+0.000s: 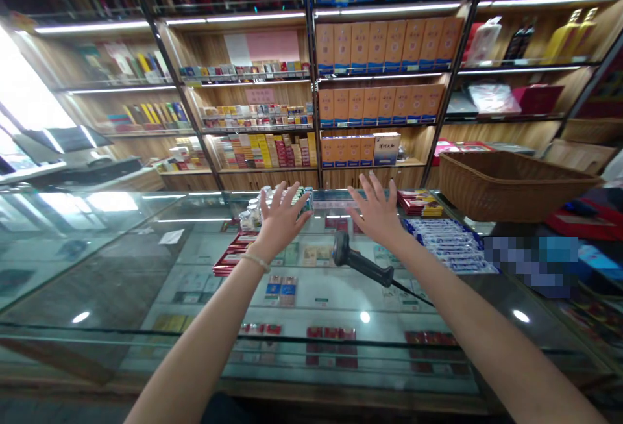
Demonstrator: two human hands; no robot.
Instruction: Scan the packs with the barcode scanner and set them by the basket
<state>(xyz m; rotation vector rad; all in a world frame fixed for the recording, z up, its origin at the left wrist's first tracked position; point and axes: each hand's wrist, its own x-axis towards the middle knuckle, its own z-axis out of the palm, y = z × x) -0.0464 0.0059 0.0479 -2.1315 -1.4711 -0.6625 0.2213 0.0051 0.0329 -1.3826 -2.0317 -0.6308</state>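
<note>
My left hand point(282, 223) is raised over the glass counter point(335, 284), fingers spread and holding nothing. Behind it are small white bottles point(249, 216), and red packets point(231, 256) lie beside its wrist. My right hand point(377, 211) is also spread and empty, left of the blue-and-white packets point(450, 245). Between my forearms a black handheld scanner point(363, 265) lies on the glass, its cable running right under my right forearm. A pale bracelet point(256, 260) circles my left wrist.
A brown wicker basket point(511, 187) stands at the right end of the counter, near a stack of red and yellow packets point(419, 203). Shelves behind hold orange boxes point(377, 47), bottles and small packs. A monitor point(63, 139) stands at far left.
</note>
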